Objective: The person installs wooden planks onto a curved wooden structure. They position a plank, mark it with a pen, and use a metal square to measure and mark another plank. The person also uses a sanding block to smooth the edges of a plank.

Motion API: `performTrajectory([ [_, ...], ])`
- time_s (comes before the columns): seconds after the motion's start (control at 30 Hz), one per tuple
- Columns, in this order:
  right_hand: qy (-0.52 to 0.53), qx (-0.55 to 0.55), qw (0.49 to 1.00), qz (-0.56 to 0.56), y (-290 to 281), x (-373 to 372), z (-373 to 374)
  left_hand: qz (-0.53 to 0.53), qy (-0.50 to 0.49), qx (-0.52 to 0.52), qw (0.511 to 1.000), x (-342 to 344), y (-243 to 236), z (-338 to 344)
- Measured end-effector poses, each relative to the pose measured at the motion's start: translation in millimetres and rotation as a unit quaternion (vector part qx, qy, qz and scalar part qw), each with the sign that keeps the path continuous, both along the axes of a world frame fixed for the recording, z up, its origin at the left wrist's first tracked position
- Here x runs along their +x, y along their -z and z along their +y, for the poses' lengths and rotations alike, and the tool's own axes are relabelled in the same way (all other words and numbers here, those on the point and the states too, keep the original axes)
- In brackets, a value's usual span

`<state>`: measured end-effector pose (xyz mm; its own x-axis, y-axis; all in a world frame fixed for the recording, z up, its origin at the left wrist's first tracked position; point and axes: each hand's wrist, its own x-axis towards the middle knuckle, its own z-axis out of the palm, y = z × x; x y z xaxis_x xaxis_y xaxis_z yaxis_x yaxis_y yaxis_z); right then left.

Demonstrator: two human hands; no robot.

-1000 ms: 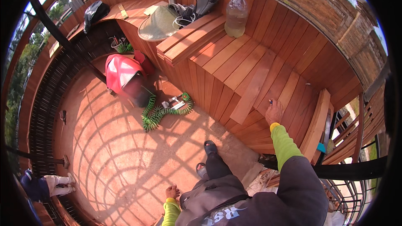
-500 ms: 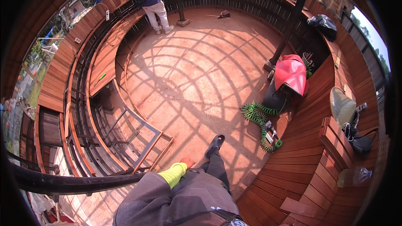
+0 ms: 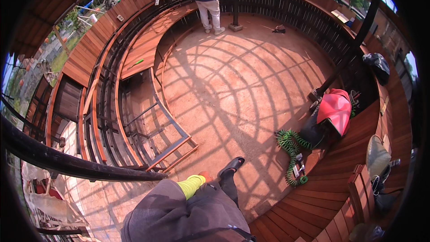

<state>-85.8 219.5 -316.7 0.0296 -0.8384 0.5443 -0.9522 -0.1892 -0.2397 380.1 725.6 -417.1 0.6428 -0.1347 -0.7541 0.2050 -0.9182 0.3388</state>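
Note:
My left hand point(image 3: 206, 176) hangs low by my thigh at the end of a yellow-green sleeve cuff point(image 3: 191, 185). Only a small part of it shows beyond the cuff, and its fingers cannot be made out. No held thing is visible by it. Nearest is my dark trouser leg, with a black sandal point(image 3: 234, 165) on the foot stepping on the reddish floor point(image 3: 215, 103). My right hand is out of the picture.
Curved wooden benches point(image 3: 309, 215) ring the floor. On the left, an open bench frame point(image 3: 172, 127) lacks planks; a green tool point(image 3: 138, 62) lies beyond. A green coiled hose point(image 3: 291, 145) and red cover point(image 3: 333, 110) are at right. Another person point(image 3: 208, 6) stands far off.
My view has turned left, so the benches, hose and person sit farther right in the picture. My left hand shows less beyond its cuff.

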Motion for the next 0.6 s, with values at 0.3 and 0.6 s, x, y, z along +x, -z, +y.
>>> performTrajectory([
  [0.3, 0.008, -0.001, 1.000, -0.004, 0.6, -6.8, 5.2, -0.013, 0.039, -0.020, 0.999, 16.3, 7.3, 8.8],
  [0.6, 0.048, 0.008, 0.999, -0.014, -0.1, -19.2, 26.5, 0.001, 0.058, -0.017, 0.998, 35.3, 12.5, 22.8],
])
